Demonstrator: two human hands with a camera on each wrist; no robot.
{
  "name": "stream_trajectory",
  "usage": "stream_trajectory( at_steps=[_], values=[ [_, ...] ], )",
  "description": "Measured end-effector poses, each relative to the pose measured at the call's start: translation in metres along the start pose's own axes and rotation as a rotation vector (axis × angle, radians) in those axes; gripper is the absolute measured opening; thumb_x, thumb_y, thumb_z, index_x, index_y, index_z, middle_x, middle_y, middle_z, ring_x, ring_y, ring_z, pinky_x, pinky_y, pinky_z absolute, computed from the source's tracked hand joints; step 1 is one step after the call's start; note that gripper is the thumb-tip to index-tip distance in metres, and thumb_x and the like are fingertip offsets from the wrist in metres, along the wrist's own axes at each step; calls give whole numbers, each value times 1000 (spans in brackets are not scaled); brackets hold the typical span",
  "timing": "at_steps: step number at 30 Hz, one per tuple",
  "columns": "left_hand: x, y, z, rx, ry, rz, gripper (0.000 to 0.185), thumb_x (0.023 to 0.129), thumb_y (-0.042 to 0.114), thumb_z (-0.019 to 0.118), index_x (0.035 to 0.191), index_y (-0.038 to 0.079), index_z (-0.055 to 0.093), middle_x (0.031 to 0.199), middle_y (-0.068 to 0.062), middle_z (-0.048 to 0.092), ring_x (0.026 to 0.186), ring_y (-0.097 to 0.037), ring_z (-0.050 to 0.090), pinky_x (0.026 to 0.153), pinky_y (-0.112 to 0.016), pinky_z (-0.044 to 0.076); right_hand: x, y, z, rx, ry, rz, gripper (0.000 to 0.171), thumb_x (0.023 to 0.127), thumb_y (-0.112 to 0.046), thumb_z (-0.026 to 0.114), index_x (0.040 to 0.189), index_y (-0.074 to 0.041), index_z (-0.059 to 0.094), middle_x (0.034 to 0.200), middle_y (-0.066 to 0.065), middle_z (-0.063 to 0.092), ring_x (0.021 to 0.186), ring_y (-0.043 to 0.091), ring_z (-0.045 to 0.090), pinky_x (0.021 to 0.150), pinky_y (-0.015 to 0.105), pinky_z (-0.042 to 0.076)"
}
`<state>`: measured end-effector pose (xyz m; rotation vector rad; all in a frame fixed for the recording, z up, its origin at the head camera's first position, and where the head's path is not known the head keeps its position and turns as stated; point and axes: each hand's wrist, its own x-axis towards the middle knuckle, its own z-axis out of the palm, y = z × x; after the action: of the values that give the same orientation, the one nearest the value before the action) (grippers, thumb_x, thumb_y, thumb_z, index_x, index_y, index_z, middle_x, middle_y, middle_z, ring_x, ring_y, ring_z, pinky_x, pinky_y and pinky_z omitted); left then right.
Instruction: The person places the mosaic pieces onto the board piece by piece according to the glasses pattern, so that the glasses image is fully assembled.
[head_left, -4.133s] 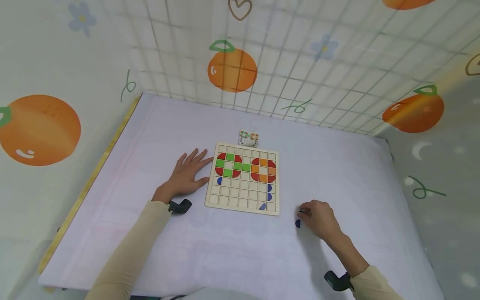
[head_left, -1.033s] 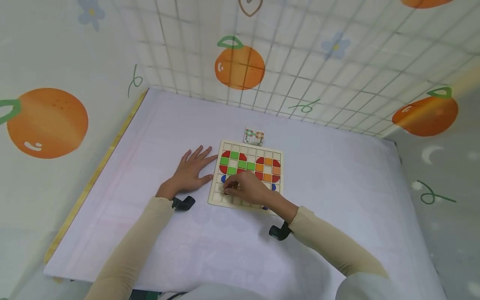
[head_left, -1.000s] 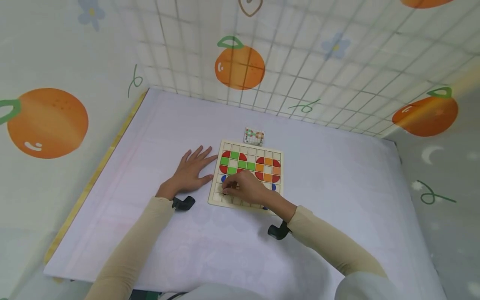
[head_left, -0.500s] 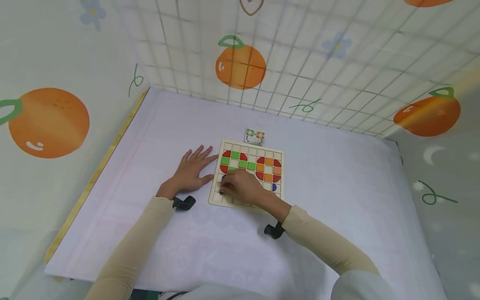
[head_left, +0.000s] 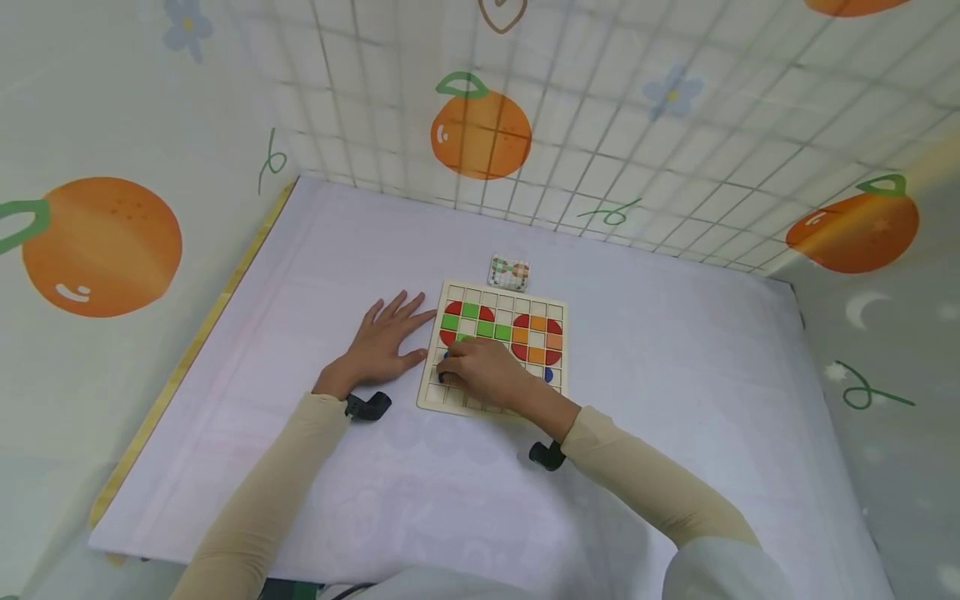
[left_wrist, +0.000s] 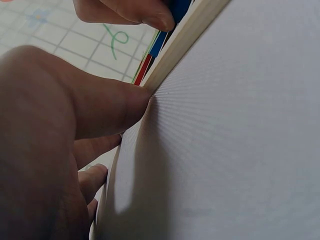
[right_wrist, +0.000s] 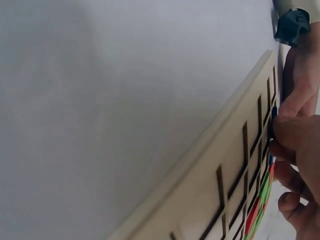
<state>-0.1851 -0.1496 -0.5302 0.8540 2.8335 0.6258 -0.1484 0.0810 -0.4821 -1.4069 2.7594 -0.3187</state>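
A light wooden grid board [head_left: 555, 304] lies on the table, with red, green and orange tiles set in two ring shapes. My left hand [head_left: 378, 342] rests flat at its left side, fingers spread; the thumb touches the board's edge in the left wrist view. Above the board's lower left cells, my right hand [head_left: 487, 371] pinches a blue tile [head_left: 441, 377] between thumb and fingers. This tile [left_wrist: 181, 9] also shows at the fingertips in the left wrist view. Just above it is another blue tile [left_wrist: 159, 44] in the board. My right hand hides several cells.
A small printed card [head_left: 509, 272] with a similar pattern lies behind the board. A blue half-circle tile [head_left: 548, 375] sits at the board's right side. White cloth [head_left: 675, 333] covers the table, and a patterned curtain [head_left: 585, 125] hangs behind.
My right hand has come from the table at the right onto the board's left side, then shifted slightly left. A loose blue half-circle there is gone. My left hand has stayed.
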Motion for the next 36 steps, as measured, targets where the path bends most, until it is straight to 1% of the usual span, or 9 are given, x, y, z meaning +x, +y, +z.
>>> stream_trajectory(
  at_steps=[3, 6, 9, 14, 19, 24, 28, 31, 36],
  values=[
    [0, 0, 0, -1, 2, 4, 66, 96, 42, 58, 154, 22, 35, 163, -5, 15, 149, -28, 1, 116, -53, -3, 1, 3, 0, -19, 2, -33, 21, 93, -24, 71, 113, -19, 76, 101, -3, 68, 93, 12, 63, 86, 25, 51],
    [-1, 0, 0, -4, 8, 5, 66, 95, 42, 59, 154, 22, 36, 163, -6, 16, 149, -29, 2, 116, -53, -2, 2, 7, -1, -18, 3, -60, 21, 93, -23, 71, 113, -20, 76, 99, -2, 68, 90, 12, 63, 83, 24, 51],
    [-1, 0, 2, -3, 3, 3, 66, 96, 42, 58, 154, 22, 35, 163, -5, 15, 149, -28, 1, 116, -53, -3, 1, 9, -3, 0, -11, -68, 21, 92, -23, 73, 112, -21, 77, 98, -3, 67, 87, 11, 61, 81, 23, 51],
    [0, 1, 3, 0, 7, 7, 66, 96, 42, 58, 154, 22, 36, 163, -5, 15, 149, -29, 1, 116, -53, -3, 1, 10, -4, 42, -49, -46, 21, 91, -22, 74, 112, -22, 77, 98, -5, 67, 88, 10, 61, 82, 23, 51],
    [-1, 3, 1, -4, 20, 14, 65, 96, 41, 59, 153, 19, 38, 163, -8, 18, 149, -31, 4, 115, -55, -1, 1, 11, -3, 82, -49, -27, 20, 91, -21, 73, 111, -20, 77, 99, -6, 66, 88, 9, 61, 80, 23, 51],
    [-1, 4, 0, 0, 15, 10, 65, 96, 42, 58, 153, 20, 37, 163, -8, 17, 149, -31, 4, 115, -55, -1, 0, 12, -3, 109, -65, -17, 19, 92, -21, 72, 110, -18, 76, 103, -5, 67, 93, 10, 63, 84, 24, 51],
    [0, 2, 0, 3, 12, 6, 65, 96, 42, 58, 154, 21, 36, 163, -7, 17, 149, -31, 3, 115, -54, -1, 0, 13, -6, 131, -77, -18, 18, 93, -20, 72, 110, -19, 76, 103, -5, 67, 92, 10, 62, 84, 23, 51],
    [0, 1, 0, -1, 12, 7, 65, 96, 42, 58, 154, 21, 36, 163, -7, 16, 149, -30, 3, 115, -54, -2, 1, 12, -6, 138, -61, -16, 18, 92, -19, 72, 110, -19, 77, 103, -6, 68, 92, 9, 62, 83, 23, 51],
    [0, 0, 0, -1, 10, 6, 65, 96, 42, 58, 154, 22, 36, 163, -6, 16, 149, -29, 2, 115, -53, -2, 4, 11, -2, 116, -28, -7, 18, 92, -20, 72, 110, -19, 77, 103, -7, 69, 93, 7, 62, 83, 21, 50]
  ],
)
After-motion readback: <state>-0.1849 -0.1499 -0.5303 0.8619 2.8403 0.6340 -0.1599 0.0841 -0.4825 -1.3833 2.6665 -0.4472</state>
